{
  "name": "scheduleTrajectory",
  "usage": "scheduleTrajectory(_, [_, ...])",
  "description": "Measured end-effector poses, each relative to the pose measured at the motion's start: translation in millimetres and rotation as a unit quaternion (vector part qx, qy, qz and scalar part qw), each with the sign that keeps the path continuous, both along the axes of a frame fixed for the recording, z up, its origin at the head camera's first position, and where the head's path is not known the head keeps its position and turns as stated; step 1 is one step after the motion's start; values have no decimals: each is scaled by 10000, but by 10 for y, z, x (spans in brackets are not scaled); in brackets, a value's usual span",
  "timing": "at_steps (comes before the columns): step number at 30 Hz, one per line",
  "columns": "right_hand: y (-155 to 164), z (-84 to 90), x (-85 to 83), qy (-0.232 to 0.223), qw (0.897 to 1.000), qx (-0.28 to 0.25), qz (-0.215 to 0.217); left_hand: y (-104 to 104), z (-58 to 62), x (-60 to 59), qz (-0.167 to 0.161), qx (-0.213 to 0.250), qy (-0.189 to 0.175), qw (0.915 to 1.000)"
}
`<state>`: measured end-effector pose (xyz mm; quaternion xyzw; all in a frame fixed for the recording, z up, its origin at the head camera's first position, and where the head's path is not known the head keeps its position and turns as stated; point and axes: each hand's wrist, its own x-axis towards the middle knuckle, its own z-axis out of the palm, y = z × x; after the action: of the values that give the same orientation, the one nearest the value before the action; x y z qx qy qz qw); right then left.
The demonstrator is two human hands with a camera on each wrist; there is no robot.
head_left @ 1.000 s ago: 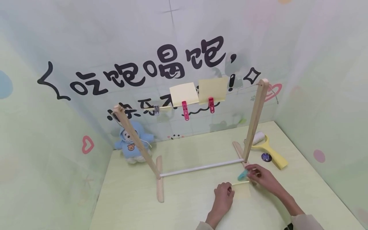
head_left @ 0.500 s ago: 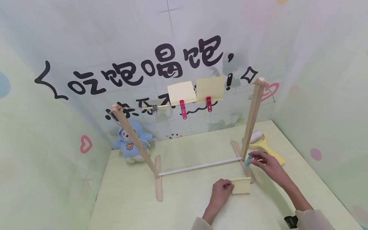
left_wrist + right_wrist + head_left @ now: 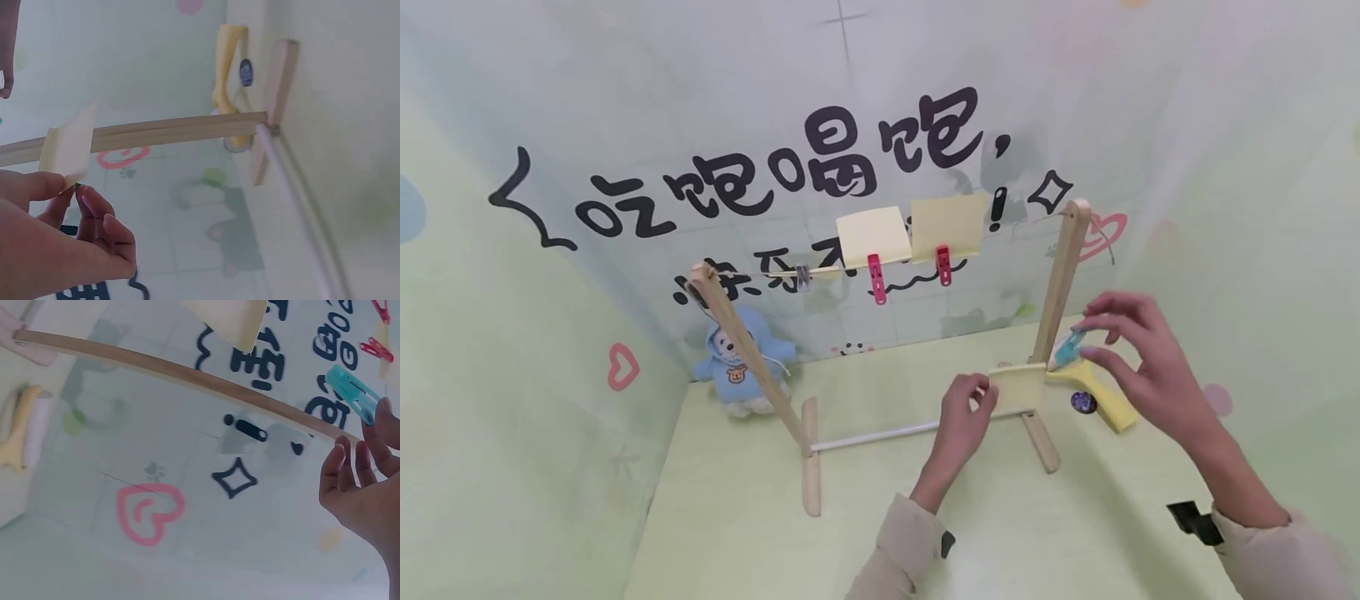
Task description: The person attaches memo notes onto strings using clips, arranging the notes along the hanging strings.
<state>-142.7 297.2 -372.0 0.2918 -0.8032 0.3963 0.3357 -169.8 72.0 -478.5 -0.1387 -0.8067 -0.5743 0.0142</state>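
My left hand [image 3: 964,421] pinches a pale yellow sticky note [image 3: 1021,388] at its left edge, held up in front of the stand's white crossbar [image 3: 880,435]. In the left wrist view the note [image 3: 70,150] sits between thumb and fingertip. To the right and higher, my right hand [image 3: 1150,362] pinches a turquoise clothespin [image 3: 1066,346] by one end. The right wrist view shows that clothespin [image 3: 353,392] apart from the note. Two notes, one of them the left note [image 3: 874,237], hang on the stand's string by pink clothespins, including the left pink clothespin [image 3: 876,279].
A wooden stand has a left post [image 3: 752,358] and a right post [image 3: 1060,283]. A grey clip [image 3: 802,277] sits on the string. A blue-hooded plush toy [image 3: 745,362] is behind the left post. A yellow-handled roller [image 3: 1112,402] and a dark round object [image 3: 1083,402] lie right.
Both hands have risen from the tabletop. The left carries the sticky note up to the crossbar's height; the right lifts the turquoise clothespin up and to the right.
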Motion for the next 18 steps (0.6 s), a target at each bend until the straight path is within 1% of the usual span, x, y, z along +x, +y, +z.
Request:
scheduleTrajectory(3, [-66,310,-55,319,9995,-77,22,46,282,-141,97,81,477,9988])
scheduleTrajectory(5, [-114,495,-86,469,9989,-47,41,78,457,-207,185,203,752,9968])
scheduleTrajectory(7, [-161,651,-112,558,9984,-15,50,104,606,-259,273,379,970,9942])
scheduleTrajectory(9, [-209,789,-139,626,9980,-16,83,121,737,-300,344,544,1106,9918])
scheduleTrajectory(13, [-301,1040,-192,634,9980,32,24,123,940,-363,417,752,1265,9882])
scheduleTrajectory(18, [-388,1278,-301,578,9980,122,-237,133,1100,-409,433,807,1387,9861])
